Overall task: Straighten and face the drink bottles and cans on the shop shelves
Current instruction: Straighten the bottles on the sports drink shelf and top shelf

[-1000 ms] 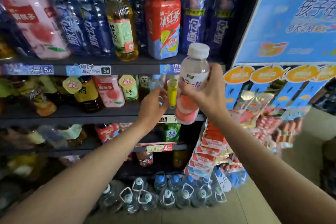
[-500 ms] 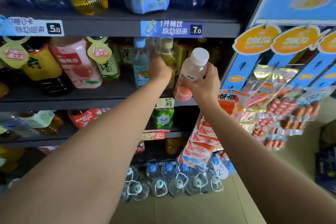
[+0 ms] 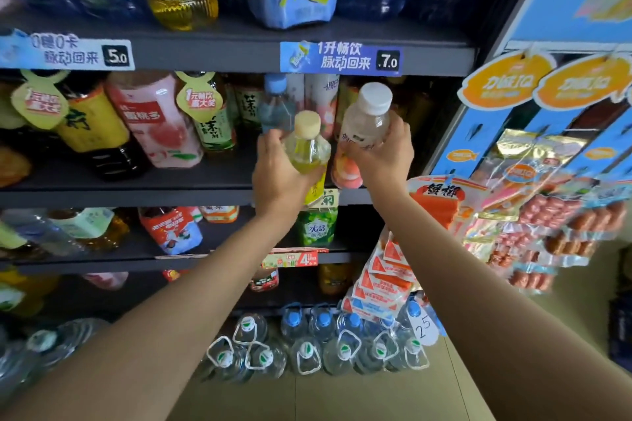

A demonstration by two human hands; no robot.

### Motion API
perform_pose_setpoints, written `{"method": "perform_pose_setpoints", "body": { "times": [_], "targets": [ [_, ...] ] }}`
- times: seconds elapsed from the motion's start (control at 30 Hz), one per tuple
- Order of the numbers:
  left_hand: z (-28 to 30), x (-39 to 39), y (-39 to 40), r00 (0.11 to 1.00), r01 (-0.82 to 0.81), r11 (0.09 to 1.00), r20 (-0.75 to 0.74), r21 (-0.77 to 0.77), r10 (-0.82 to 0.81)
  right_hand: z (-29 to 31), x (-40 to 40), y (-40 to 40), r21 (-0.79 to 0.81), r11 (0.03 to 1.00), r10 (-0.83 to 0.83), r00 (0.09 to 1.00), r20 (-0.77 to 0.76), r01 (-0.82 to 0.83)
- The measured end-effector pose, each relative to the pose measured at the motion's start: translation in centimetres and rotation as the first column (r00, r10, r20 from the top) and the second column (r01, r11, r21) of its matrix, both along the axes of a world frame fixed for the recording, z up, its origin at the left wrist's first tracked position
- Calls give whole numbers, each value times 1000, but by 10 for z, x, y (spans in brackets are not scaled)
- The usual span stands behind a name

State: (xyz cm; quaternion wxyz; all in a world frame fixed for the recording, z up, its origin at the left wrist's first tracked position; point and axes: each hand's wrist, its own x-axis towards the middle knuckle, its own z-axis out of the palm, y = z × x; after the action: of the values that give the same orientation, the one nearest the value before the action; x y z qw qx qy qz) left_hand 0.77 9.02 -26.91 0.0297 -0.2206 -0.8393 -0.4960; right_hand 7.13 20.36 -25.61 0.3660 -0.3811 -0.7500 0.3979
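At the second shelf (image 3: 136, 186), the left hand (image 3: 277, 174) grips a yellow-capped bottle (image 3: 306, 147) and the right hand (image 3: 383, 154) grips a white-capped peach bottle (image 3: 364, 123), both lifted off; next, I think, each needs standing back upright, label out

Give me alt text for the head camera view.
Two hands hold drink bottles at a shop shelf: the left hand grips a yellow-green bottle, the right hand a white-capped peach-label bottle. Water jugs stand on the floor.

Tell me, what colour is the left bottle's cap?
Pale yellow cap, head view.
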Motion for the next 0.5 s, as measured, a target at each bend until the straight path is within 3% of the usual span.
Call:
{"method": "perform_pose_setpoints", "body": {
  "times": [0.17,0.37,0.5],
  "targets": [
    [-1,-27,-29,999,-1,1000,53,12,0,3,-39,-1,-50,997,63,997,39,-61],
    [0,-43,-37,996,84,996,10,-1,-84,3,-51,1,-71,990,132,986,99,-125],
    [4,-45,-33,992,122,992,-17,-17,-122,-28,-40,1,-130,982,170,950,262,-140]
  ]
}}
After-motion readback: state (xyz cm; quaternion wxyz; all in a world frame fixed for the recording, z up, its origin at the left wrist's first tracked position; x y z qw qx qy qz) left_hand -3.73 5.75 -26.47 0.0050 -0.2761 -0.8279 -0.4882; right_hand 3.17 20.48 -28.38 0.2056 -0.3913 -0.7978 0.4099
